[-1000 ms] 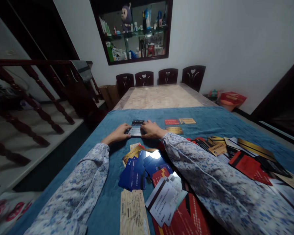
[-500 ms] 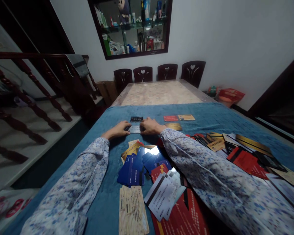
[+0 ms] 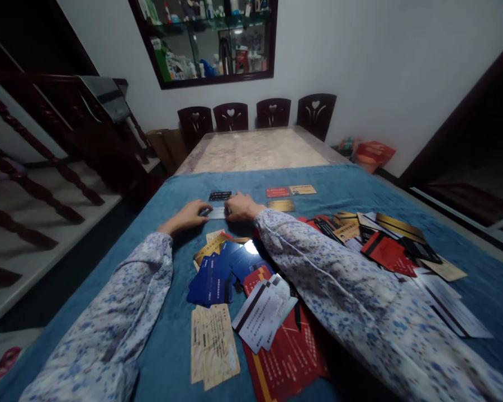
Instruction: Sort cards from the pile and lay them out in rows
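A silver-white card lies on the blue cloth, just below a black card. My left hand has its fingers closed at the left edge of the silver-white card. From the right, my right hand grips the same card's other end, its fingers partly covering it. Right of this hand are a red card, a yellow card and a gold card. Nearer to me lie overlapping blue cards, with gold cards behind them.
White cards and patterned beige cards lie close in, over and beside a large red sheet. Another mixed pile with a red card spreads at right. Chairs stand beyond the table; a wooden railing runs at left.
The whole view has shifted, so things appear farther left and slightly higher. Both hands stay at the silver-white card, which keeps its place under the black one.
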The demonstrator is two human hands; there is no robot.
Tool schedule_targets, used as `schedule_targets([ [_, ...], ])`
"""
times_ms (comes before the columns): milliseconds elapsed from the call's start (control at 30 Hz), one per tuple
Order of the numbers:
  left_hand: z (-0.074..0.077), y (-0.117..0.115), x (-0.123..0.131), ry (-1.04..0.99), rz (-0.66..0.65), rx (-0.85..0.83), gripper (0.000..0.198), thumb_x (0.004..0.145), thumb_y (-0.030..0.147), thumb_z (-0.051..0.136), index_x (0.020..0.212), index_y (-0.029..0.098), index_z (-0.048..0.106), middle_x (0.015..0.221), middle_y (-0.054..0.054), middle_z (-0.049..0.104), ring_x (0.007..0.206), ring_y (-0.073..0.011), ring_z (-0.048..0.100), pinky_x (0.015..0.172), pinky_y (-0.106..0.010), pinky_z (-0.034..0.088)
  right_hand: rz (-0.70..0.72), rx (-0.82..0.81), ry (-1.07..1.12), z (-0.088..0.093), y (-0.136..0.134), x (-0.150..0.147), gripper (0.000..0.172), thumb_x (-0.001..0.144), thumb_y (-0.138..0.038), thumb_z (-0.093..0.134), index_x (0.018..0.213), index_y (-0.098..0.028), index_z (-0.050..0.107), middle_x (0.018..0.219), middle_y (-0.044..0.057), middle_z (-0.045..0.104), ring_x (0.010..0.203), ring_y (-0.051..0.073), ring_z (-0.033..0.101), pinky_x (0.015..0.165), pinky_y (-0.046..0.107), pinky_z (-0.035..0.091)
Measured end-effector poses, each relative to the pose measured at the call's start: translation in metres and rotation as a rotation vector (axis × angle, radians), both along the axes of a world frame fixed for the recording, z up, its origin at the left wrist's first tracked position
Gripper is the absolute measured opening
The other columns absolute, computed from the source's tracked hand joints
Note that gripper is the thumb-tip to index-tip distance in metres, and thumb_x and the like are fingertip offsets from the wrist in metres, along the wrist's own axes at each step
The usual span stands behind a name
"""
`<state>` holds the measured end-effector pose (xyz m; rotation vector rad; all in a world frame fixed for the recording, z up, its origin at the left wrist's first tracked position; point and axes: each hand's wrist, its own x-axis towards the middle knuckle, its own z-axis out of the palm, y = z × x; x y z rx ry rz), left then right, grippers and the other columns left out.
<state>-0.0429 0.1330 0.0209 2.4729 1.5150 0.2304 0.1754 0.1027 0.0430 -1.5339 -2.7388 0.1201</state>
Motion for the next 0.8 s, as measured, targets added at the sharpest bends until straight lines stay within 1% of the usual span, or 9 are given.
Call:
schedule_targets([
  [100,0.0,0.001,0.001,0.042,-0.001,0.009,0.048,0.07,0.032,0.062,0.114,0.016,0.073,0.113,-0.01,0.071,0.107,-0.0304,0.064,0.1,-0.039,0.049,0.004,-0.003,0.002,0.002,0.0,-0.001,0.037,0.088,-0.026,0.058,0.12,-0.016,0.073,0.134,0.019,0.065,0.127,0.038,0.054,0.102,0.05,0.049],
  [233,-0.001,0.004,0.003,0.098,0.001,0.036,0.047,0.07,0.031,0.061,0.113,0.016,0.072,0.116,-0.011,0.068,0.111,-0.0294,0.062,0.105,-0.038,0.047,0.024,0.006,-0.013,0.003,0.001,-0.002,0.036,0.088,-0.026,0.06,0.119,-0.015,0.074,0.134,0.021,0.064,0.128,0.038,0.053,0.104,0.053,0.048],
  [333,-0.003,0.005,0.004,0.117,0.004,0.055,0.046,0.07,0.031,0.06,0.113,0.016,0.072,0.123,-0.014,0.063,0.117,-0.0301,0.06,0.109,-0.039,0.045,0.043,0.018,-0.029,0.004,-0.001,-0.001,0.037,0.089,-0.027,0.059,0.122,-0.015,0.072,0.135,0.02,0.063,0.129,0.038,0.051,0.104,0.054,0.047],
  [433,-0.004,0.004,0.003,0.135,0.005,0.08,0.043,0.07,0.029,0.059,0.11,0.019,0.072,0.128,-0.014,0.06,0.123,-0.0322,0.056,0.11,-0.044,0.045,0.064,0.046,-0.029,0.006,-0.003,0.006,0.038,0.092,-0.03,0.056,0.125,-0.016,0.07,0.136,0.019,0.063,0.128,0.037,0.051,0.103,0.055,0.046],
  [567,-0.002,0.001,0.004,0.14,0.026,0.148,0.04,0.072,0.027,0.059,0.109,0.021,0.072,0.132,-0.014,0.059,0.126,-0.0359,0.052,0.108,-0.052,0.044,0.064,0.101,-0.014,0.013,-0.002,0.021,0.038,0.091,-0.031,0.06,0.126,-0.019,0.069,0.136,0.016,0.063,0.127,0.035,0.05,0.099,0.052,0.046],
  [700,0.004,-0.006,0.011,0.085,-0.01,0.219,0.034,0.08,0.032,0.056,0.107,0.02,0.072,0.128,-0.013,0.062,0.123,-0.0336,0.054,0.107,-0.051,0.044,0.048,0.156,0.01,0.024,-0.003,0.042,0.029,0.092,-0.028,0.059,0.116,-0.02,0.073,0.127,0.014,0.068,0.121,0.033,0.052,0.093,0.044,0.043],
  [800,0.01,-0.013,0.021,0.016,-0.063,0.276,0.029,0.083,0.031,0.054,0.104,0.02,0.072,0.124,-0.012,0.064,0.12,-0.031,0.055,0.105,-0.049,0.045,0.027,0.217,0.04,0.031,-0.009,0.061,0.026,0.093,-0.022,0.054,0.107,-0.02,0.076,0.12,0.013,0.072,0.115,0.03,0.054,0.086,0.037,0.039],
])
